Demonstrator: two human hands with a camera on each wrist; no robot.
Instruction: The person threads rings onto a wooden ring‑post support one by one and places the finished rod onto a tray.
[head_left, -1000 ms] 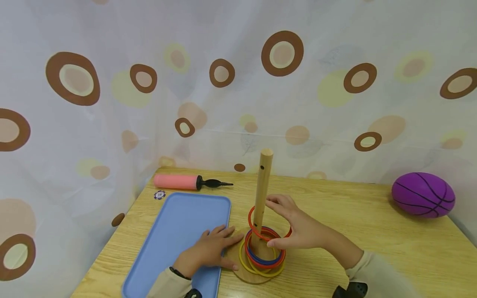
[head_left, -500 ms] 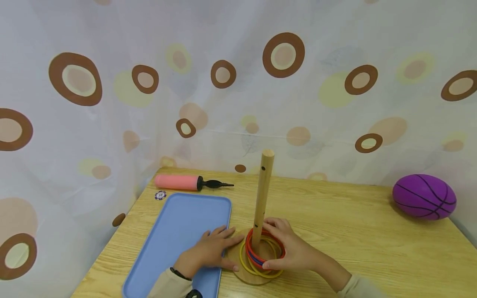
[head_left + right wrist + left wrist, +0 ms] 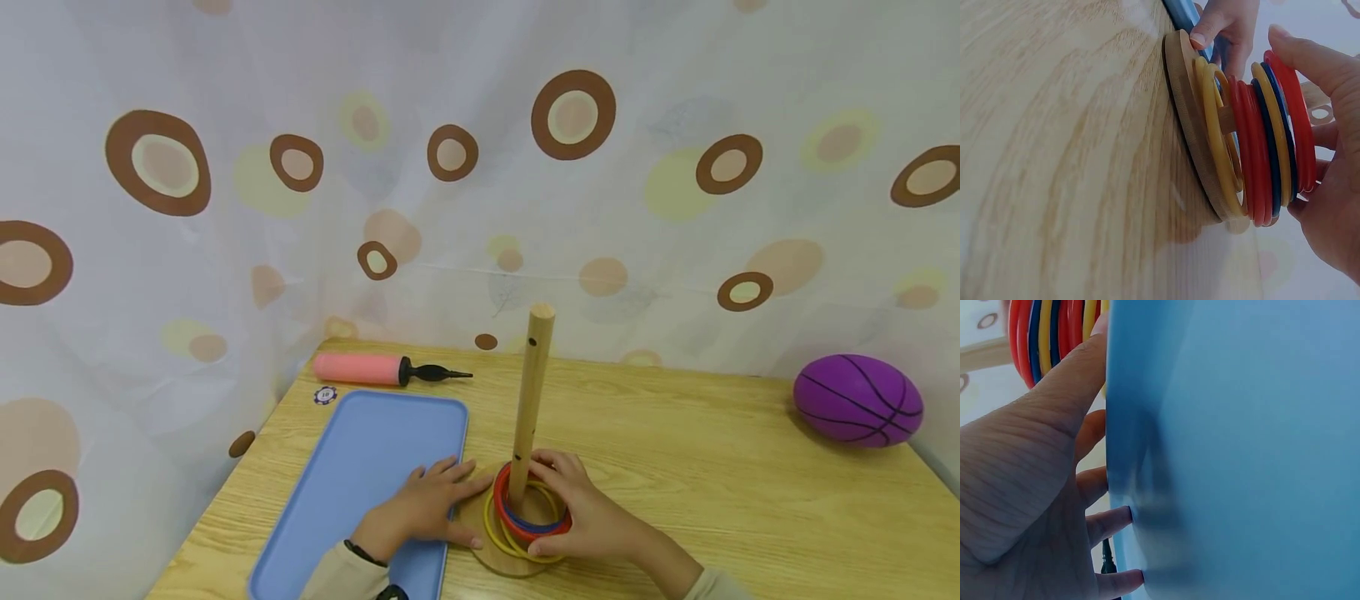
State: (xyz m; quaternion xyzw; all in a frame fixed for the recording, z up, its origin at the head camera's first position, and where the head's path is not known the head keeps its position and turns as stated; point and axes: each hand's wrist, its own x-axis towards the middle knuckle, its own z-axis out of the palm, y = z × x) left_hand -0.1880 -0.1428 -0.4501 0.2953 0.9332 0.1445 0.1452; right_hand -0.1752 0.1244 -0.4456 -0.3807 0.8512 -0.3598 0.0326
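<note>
A wooden peg (image 3: 532, 392) stands upright on a round wooden base (image 3: 486, 560). Red, blue and yellow rings (image 3: 1260, 150) lie stacked around its foot, with the lower yellow ones askew on the base. My right hand (image 3: 588, 512) grips the upper part of the stack at its right side; in the right wrist view the thumb lies at the top red rings (image 3: 1297, 125) and other fingers are partly hidden behind them. My left hand (image 3: 423, 508) lies with fingers spread over the edge of the blue tray (image 3: 397, 433), thumb and forefinger reaching the base.
A pink hand pump (image 3: 360, 368) with a black nozzle lies at the back left, beside a poker chip (image 3: 325, 395). At the far right sits a purple ball (image 3: 858, 400). A patterned curtain (image 3: 480, 200) hangs behind the wooden table (image 3: 712, 467).
My right hand has lowered a tilted red ring down the peg onto the stack, and the rings have drawn together there. The left hand has stayed in place.
</note>
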